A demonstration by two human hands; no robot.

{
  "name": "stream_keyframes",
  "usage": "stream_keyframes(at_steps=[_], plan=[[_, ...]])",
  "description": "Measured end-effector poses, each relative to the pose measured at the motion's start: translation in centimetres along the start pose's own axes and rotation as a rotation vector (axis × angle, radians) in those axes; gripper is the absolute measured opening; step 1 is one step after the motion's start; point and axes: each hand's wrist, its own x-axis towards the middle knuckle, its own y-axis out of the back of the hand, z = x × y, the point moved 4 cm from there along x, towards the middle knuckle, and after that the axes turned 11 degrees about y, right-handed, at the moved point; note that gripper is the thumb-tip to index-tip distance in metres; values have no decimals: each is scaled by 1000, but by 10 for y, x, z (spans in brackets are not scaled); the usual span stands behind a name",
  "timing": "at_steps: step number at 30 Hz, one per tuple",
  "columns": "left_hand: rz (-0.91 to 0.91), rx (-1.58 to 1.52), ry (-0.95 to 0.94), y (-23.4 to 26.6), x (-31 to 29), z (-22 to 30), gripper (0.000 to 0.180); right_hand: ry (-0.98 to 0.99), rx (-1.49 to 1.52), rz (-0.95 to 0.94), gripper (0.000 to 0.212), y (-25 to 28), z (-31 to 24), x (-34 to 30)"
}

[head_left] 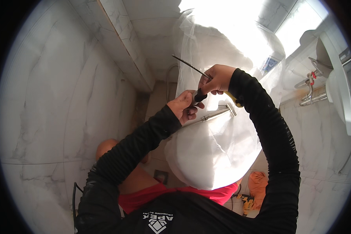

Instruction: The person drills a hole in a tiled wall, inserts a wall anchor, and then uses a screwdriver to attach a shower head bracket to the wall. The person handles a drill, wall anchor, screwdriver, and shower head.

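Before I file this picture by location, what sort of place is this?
Most likely a bathroom: what looks like a white basin is mounted on the right, with a red-and-silver valve and a metal waste pipe near it, and marble-patterned tiles cover the walls.

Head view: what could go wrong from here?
1. The thin dark shaft juts out of the right hand over the clear plastic sheet; a slip might poke or snag it.
2. The small dark piece sits at the fingertips, close to the left hand; it could drop.
3. The metal sprayer seems to lie loose below both hands; a bump might slide it off.
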Motion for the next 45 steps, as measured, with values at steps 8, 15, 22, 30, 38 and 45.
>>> stream_keyframes(at_steps=[8,15,22,30,38,45], plan=[[-46,-100,-17,16,-9,-6,35,-88,5,-195,26,-14,-14,32],[-17,-33,-26,22,-19,-8,35,-145,-65,-246,22,-22,-35,36],[-98,104,-193,26,-23,12,40,146,222,-196,30,-10,-67,13],[-26,-271,-295,62,-47,30,46,308,173,587,20,-46,-83,-26],[-157,-304,-348,83,-57,17,44,654,-243,551,20,-160,-62,19],[-139,-251,-399,74,-67,27,38,491,27,623,8,-150,-84,4]])
